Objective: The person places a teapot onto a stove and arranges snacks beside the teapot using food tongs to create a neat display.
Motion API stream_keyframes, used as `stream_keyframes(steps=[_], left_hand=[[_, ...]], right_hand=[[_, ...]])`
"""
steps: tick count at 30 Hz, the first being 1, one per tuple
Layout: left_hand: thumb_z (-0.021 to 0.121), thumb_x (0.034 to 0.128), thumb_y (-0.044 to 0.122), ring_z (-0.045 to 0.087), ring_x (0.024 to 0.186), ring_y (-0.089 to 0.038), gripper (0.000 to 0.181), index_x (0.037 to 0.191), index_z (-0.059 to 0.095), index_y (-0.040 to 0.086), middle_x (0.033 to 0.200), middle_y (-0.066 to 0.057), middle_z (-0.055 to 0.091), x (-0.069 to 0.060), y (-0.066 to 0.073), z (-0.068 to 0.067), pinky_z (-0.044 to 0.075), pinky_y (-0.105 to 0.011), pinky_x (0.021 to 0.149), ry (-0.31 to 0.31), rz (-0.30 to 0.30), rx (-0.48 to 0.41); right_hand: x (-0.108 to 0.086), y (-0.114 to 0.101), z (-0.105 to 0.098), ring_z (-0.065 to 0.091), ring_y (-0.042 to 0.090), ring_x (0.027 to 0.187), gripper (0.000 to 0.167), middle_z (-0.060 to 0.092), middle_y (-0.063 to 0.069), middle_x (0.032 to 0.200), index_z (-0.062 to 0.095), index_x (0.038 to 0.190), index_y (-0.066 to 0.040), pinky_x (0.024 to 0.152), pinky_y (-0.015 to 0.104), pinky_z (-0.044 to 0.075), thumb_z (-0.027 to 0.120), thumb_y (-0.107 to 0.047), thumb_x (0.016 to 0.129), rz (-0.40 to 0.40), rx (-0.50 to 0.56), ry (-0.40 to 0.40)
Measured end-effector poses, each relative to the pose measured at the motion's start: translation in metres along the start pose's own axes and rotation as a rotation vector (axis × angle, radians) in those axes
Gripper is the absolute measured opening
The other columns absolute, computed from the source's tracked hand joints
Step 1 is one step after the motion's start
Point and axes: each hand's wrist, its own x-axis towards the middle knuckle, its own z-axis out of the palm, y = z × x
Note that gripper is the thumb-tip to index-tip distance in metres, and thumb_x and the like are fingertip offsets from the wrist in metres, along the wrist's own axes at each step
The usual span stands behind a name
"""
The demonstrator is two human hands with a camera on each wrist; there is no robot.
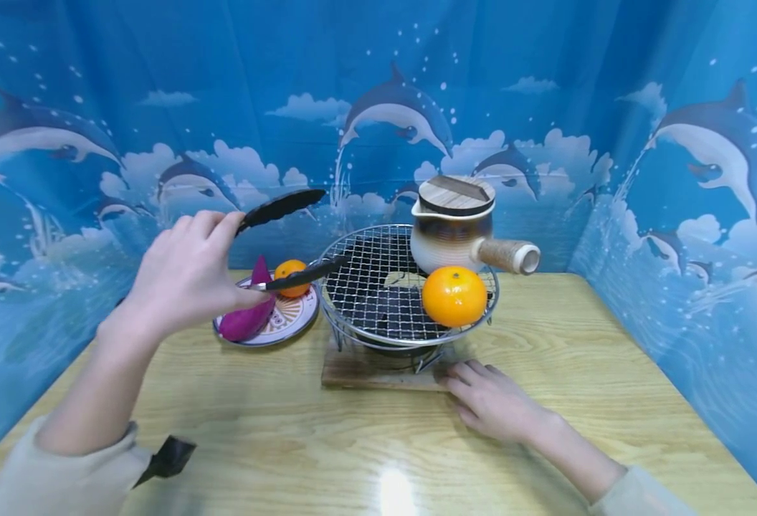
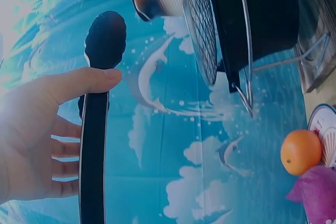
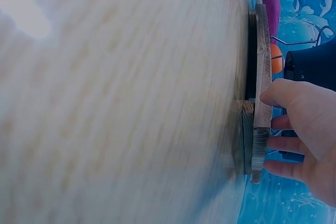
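Note:
Black tongs [image 1: 288, 207] are held in my left hand [image 1: 181, 276], thumb on one arm and fingers on the other, with the tips spread apart near the grill's left side. In the left wrist view the thumb of my left hand [image 2: 50, 124] lies across the tongs [image 2: 94, 150]. My right hand [image 1: 497, 401] rests at the right front corner of the wooden board [image 1: 378, 376] under the round grill [image 1: 378, 301]. The right wrist view shows the fingers of my right hand [image 3: 310, 135] touching the board's edge [image 3: 264, 72].
On the grill stand a lidded pot [image 1: 446, 240] with a side handle and a large orange [image 1: 454, 297]. Left of it, a plate [image 1: 297, 320] holds a purple item [image 1: 246, 320] and a smaller orange [image 1: 292, 271]. A dolphin-print curtain [image 1: 275, 86] surrounds the table.

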Motion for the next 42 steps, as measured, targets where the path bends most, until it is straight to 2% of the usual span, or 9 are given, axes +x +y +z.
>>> stream_keyframes(steps=[7,15,23,28,32,36,42], left_hand=[[0.084,0.059,0.04,0.038,0.105,-0.046,0.103,0.136,0.034,-0.007,0.122,-0.029,0.041,0.001,-0.018,0.007,0.037,-0.06,0.081,-0.008,-0.063,0.021],[0.081,0.0633,0.039,0.035,0.107,-0.049,0.101,0.137,0.031,-0.009,0.124,-0.033,0.037,0.006,-0.039,0.021,0.035,-0.063,0.083,-0.097,-0.146,0.008],[0.079,0.0665,0.042,0.032,0.106,-0.052,0.102,0.138,0.028,-0.011,0.124,-0.036,0.034,0.009,-0.061,0.039,0.034,-0.064,0.083,-0.153,-0.208,0.019],[0.077,0.0675,0.046,0.029,0.11,-0.055,0.104,0.137,0.027,-0.013,0.126,-0.038,0.031,0.01,-0.072,0.051,0.032,-0.066,0.086,-0.205,-0.225,0.03],[0.078,0.0661,0.046,0.029,0.11,-0.055,0.105,0.137,0.027,-0.013,0.126,-0.038,0.031,0.012,-0.075,0.059,0.032,-0.066,0.085,-0.224,-0.232,0.04],[0.08,0.0639,0.043,0.031,0.108,-0.053,0.104,0.135,0.029,-0.014,0.124,-0.038,0.033,0.014,-0.074,0.066,0.032,-0.065,0.085,-0.213,-0.22,0.076],[0.082,0.0601,0.042,0.037,0.106,-0.051,0.101,0.131,0.035,-0.014,0.118,-0.036,0.04,0.018,-0.07,0.079,0.036,-0.062,0.082,-0.19,-0.17,0.156]], right_hand=[[0.001,0.0,-0.002,0.054,0.023,0.101,0.038,0.056,0.004,0.111,0.061,0.115,-0.013,0.079,0.04,0.05,0.068,-0.021,0.078,0.003,-0.007,-0.022],[0.001,-0.001,-0.002,0.054,0.023,0.101,0.037,0.056,0.004,0.11,0.061,0.114,-0.013,0.08,0.04,0.05,0.068,-0.022,0.079,0.002,-0.01,-0.024],[0.001,-0.001,-0.002,0.055,0.023,0.099,0.036,0.056,0.003,0.109,0.062,0.112,-0.014,0.078,0.039,0.05,0.069,-0.022,0.078,0.002,-0.012,-0.017],[0.001,0.0,-0.002,0.055,0.023,0.099,0.038,0.056,0.004,0.109,0.061,0.114,-0.013,0.078,0.039,0.05,0.069,-0.022,0.078,0.003,-0.015,-0.023],[0.001,0.0,-0.002,0.054,0.023,0.1,0.038,0.056,0.003,0.109,0.061,0.113,-0.014,0.078,0.039,0.05,0.069,-0.022,0.077,0.0,-0.012,-0.017],[0.001,0.0,-0.001,0.055,0.023,0.099,0.038,0.056,0.004,0.109,0.061,0.113,-0.014,0.078,0.039,0.05,0.069,-0.022,0.077,-0.001,-0.017,-0.016],[0.001,0.0,-0.001,0.055,0.023,0.099,0.038,0.056,0.004,0.109,0.061,0.113,-0.014,0.078,0.04,0.05,0.069,-0.022,0.077,0.004,-0.025,-0.024]])
